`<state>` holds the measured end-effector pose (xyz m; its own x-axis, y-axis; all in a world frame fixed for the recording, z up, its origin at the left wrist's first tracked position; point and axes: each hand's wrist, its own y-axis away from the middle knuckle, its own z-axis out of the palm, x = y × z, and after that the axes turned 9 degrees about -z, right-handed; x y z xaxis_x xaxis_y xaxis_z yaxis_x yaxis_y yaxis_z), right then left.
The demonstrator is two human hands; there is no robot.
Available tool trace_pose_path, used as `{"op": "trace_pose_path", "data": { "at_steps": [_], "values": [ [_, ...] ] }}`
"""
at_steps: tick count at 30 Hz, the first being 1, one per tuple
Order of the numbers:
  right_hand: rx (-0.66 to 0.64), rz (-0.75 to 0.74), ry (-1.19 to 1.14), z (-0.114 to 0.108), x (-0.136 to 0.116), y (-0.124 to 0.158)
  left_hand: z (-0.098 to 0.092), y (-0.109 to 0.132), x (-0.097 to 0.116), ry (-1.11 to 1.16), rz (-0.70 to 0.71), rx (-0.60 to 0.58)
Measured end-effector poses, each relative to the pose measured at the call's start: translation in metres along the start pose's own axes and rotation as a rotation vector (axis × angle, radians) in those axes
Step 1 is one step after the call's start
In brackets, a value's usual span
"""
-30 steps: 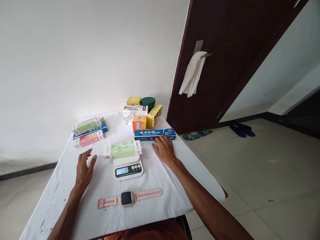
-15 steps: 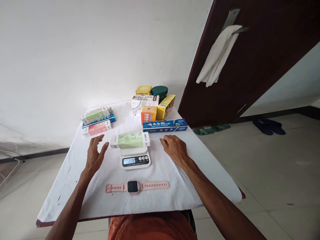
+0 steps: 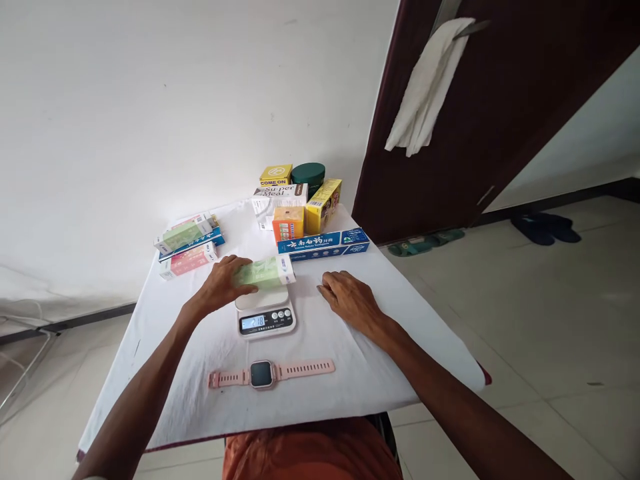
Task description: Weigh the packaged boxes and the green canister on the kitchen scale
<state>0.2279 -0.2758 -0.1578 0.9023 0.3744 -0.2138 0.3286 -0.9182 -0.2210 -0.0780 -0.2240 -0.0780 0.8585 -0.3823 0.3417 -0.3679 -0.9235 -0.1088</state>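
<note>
A green and white box [image 3: 265,273] lies across the pan of a white digital scale [image 3: 267,322], whose lit display reads about 218. My left hand [image 3: 226,283] grips the left end of this box between thumb and fingers. To the right of the scale, my right hand [image 3: 349,297] rests on the white cloth with its fingers curled together; nothing shows in it. A pink smartwatch [image 3: 261,375] lies flat in front of the scale. Behind my right hand is a long blue toothpaste box [image 3: 324,245].
At the back left, a stack holds another green box [image 3: 183,233] and a pink box [image 3: 189,261]. At the back stand a yellow box [image 3: 323,206], an orange box [image 3: 289,224], a white box [image 3: 281,198] and a dark green tub [image 3: 308,175]. A brown door is at the right.
My left hand has moved right and closed on the left end of the green box. The scale's reading has gone from 219 to about 218. The view has shifted slightly.
</note>
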Motion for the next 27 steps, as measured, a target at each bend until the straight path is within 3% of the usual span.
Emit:
{"op": "trace_pose_path", "data": {
  "at_steps": [3, 6, 10, 14, 18, 22, 25, 27],
  "values": [
    [0.026, 0.007, 0.014, 0.006, 0.001, 0.002, -0.01, -0.024, 0.023, 0.002, 0.05, 0.069],
    [0.03, 0.018, 0.046, 0.01, -0.001, 0.002, -0.006, -0.062, 0.06, -0.093, 0.105, 0.102],
    [0.069, -0.022, 0.096, 0.015, 0.0, 0.004, 0.024, -0.11, 0.105, -0.199, 0.13, 0.087],
    [0.121, -0.061, 0.134, 0.021, 0.002, 0.006, 0.058, -0.128, 0.123, -0.277, 0.131, 0.11],
    [0.201, -0.118, 0.17, 0.026, 0.005, 0.007, 0.075, -0.118, 0.121, -0.327, 0.168, 0.186],
    [0.265, -0.148, 0.123, 0.031, 0.008, 0.008, 0.074, -0.103, 0.108, -0.325, 0.213, 0.236],
    [0.297, -0.152, 0.055, 0.032, 0.01, 0.009, 0.057, -0.097, 0.075, -0.283, 0.2, 0.265],
    [0.298, -0.143, 0.024, 0.034, 0.011, 0.01, 0.036, -0.095, 0.036, -0.266, 0.107, 0.3]
  ]
}}
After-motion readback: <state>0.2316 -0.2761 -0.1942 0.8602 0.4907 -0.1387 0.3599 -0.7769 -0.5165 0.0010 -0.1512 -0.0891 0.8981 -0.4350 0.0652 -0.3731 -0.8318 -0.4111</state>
